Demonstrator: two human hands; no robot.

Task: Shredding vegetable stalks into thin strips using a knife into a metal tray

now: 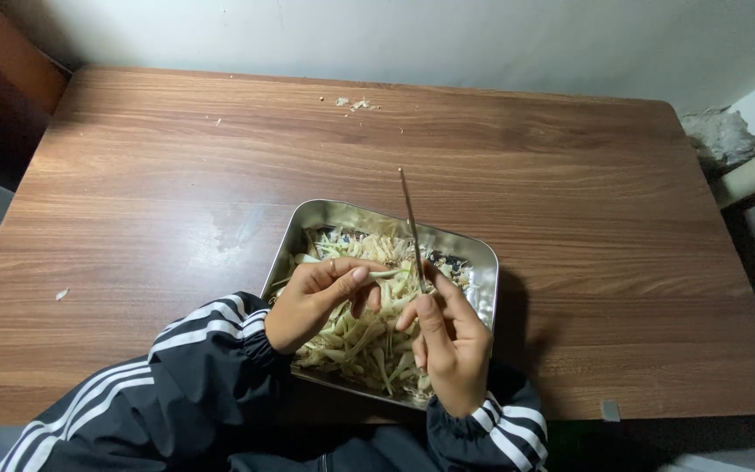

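So both hands are working right over a shallow rectangular steel tray (482, 262) that sits near the front edge of a wood-grain table (570, 175). The tray is heaped with pale, stringy vegetable strips (360, 341) — cream to light green, thin and floppy, all tangled together.

The left hand (316, 297) pinches one light green strip (388, 274) between thumb and fingertips, so it's closed on that piece, holding it just above the pile. The strip's long axis runs roughly left to right, pointing from the left fingers straight toward the blade. The right hand (452, 345) is clenched around the handle of a thin knife (411, 218), whose narrow metal blade sticks up and away from the person, nearly perpendicular to the strip. Blade and strip meet, or nearly so, right between the two hands — can't tell if they're actually touching.

Textures: shiny dented metal tray, matte laminate tabletop, fibrous veg. A few crumbs (358, 104) lie on the far side of the table. Dark jacket sleeves with white stripes (194, 336) cover both arms.
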